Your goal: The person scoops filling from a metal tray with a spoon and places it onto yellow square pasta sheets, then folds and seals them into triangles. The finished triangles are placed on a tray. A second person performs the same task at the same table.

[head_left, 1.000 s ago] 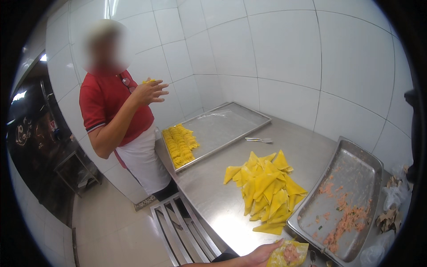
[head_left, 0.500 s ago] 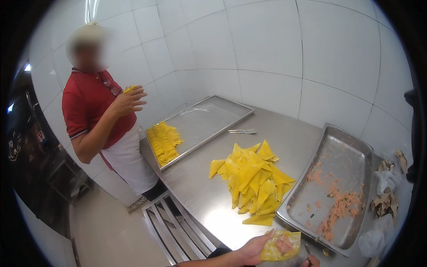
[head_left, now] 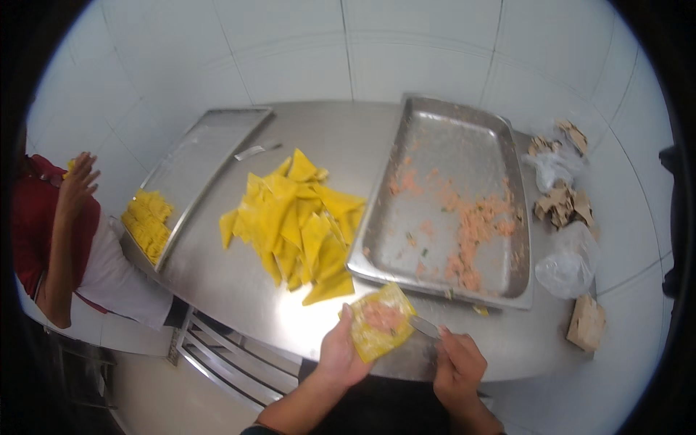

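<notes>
A square yellow dough wrapper (head_left: 370,344) rests on the fingers of my left hand (head_left: 344,349), held at its left edge by the thumb. Pink minced filling (head_left: 383,317) is spread on its middle. My right hand (head_left: 459,367) grips a flat metal knife-like utensil (head_left: 424,327), whose tip meets the wrapper's right edge by the filling. Beyond my hands lies a loose heap of yellow wrappers (head_left: 290,217). To its right stands a deep metal pan (head_left: 444,119) with remnants of the same pink filling (head_left: 478,225) scattered over its bottom.
On the far left, a flat tray (head_left: 210,141) carries rows of folded yellow pieces (head_left: 147,221). Metal cutlery (head_left: 257,151) lies beside it. A co-worker in a red shirt (head_left: 72,225) stands left, hand raised. Clear plastic bags (head_left: 569,264) and torn brown paper (head_left: 586,322) line the right side.
The view has swung right and down, so both hands show more fully. The utensil in my right hand has come up to the wrapper, which stays in my left hand.
</notes>
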Motion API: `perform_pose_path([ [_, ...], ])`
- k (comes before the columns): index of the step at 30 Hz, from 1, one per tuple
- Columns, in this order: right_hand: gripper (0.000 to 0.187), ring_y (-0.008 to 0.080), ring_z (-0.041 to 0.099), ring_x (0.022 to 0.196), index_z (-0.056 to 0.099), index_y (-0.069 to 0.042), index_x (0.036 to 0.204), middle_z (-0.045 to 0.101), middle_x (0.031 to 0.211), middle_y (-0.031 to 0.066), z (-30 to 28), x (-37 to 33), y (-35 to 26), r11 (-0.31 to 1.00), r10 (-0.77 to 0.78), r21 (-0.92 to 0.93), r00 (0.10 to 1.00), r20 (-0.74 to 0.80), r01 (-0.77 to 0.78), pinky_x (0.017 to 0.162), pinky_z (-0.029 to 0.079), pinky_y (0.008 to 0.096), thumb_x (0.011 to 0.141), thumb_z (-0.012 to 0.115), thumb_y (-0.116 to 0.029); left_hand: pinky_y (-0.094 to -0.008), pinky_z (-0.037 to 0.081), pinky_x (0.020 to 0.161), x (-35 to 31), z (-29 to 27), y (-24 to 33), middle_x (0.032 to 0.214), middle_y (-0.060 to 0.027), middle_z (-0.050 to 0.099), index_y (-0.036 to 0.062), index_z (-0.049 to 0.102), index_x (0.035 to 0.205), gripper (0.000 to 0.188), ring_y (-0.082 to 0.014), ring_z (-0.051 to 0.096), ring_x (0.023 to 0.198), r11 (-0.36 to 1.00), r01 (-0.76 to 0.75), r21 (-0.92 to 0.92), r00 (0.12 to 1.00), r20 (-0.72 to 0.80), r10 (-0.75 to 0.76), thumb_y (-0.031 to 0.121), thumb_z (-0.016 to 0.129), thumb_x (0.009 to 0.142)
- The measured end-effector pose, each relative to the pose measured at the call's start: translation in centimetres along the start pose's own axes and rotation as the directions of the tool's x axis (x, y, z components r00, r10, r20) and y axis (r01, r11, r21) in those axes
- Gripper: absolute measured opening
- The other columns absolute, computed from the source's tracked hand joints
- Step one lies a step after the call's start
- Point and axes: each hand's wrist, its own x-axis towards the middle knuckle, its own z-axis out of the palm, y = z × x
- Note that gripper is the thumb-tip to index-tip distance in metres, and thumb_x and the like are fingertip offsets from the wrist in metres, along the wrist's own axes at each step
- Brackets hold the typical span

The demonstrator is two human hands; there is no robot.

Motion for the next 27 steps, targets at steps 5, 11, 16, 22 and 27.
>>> perform_pose_path([
  [5,0.047,0.0262,0.055,0.062,0.071,-0.001,0.117,0.064,0.083,0.0119,0.3,-0.4,-0.8,0.983,-0.141,-0.101,0.981,0.132,0.155,0.057,0.046,0.0349,0.072,0.065,0.014,-0.0501,0.035,0.116,-1.2,0.8,-0.1,0.145,-0.0206,0.048,0.0000,0.038,0.146,0.057,-0.0350,0.048,0.133,0.994,-0.100,-0.040,0.995,-0.004,0.099,0.043,0.031,0.109],
  [11,0.050,0.0245,0.056,0.063,0.072,-0.004,0.116,0.062,0.084,0.0089,0.6,-0.4,-1.2,0.962,-0.111,-0.215,0.960,0.257,0.168,0.058,0.046,0.0347,0.069,0.066,0.012,-0.0495,0.036,0.115,-1.7,0.7,-0.5,0.143,-0.0212,0.048,-0.0006,0.038,0.144,0.055,-0.0344,0.049,0.133,0.991,-0.133,0.017,0.991,0.029,0.133,0.042,0.029,0.109],
  [16,0.051,0.0244,0.059,0.068,0.073,-0.008,0.116,0.062,0.086,0.0077,-0.9,1.0,-2.5,0.987,-0.101,-0.100,0.974,0.201,0.123,0.060,0.048,0.0347,0.068,0.067,0.008,-0.0484,0.039,0.113,-1.2,0.5,-0.3,0.141,-0.0211,0.050,-0.0005,0.038,0.143,0.055,-0.0342,0.051,0.131,0.963,-0.252,0.095,0.965,-0.048,0.257,0.042,0.027,0.110],
  [22,0.048,0.0241,0.058,0.065,0.074,-0.009,0.114,0.062,0.084,0.0073,1.6,1.4,-2.8,0.967,-0.152,-0.160,0.952,0.266,0.199,0.058,0.048,0.0349,0.070,0.068,0.008,-0.0461,0.039,0.113,-2.4,1.0,-1.0,0.138,-0.0201,0.052,-0.0017,0.039,0.141,0.053,-0.0315,0.052,0.129,0.949,-0.298,0.105,0.954,0.053,0.294,0.039,0.025,0.111],
  [27,0.045,0.0238,0.060,0.067,0.074,-0.008,0.112,0.062,0.085,0.0080,0.8,0.8,-2.3,0.985,-0.109,-0.114,0.975,0.192,0.133,0.059,0.049,0.0341,0.071,0.067,0.008,-0.0487,0.038,0.114,-2.2,1.2,0.2,0.141,-0.0199,0.050,0.0011,0.038,0.144,0.055,-0.0337,0.050,0.132,0.972,-0.231,0.042,0.971,-0.056,0.233,0.042,0.026,0.110],
])
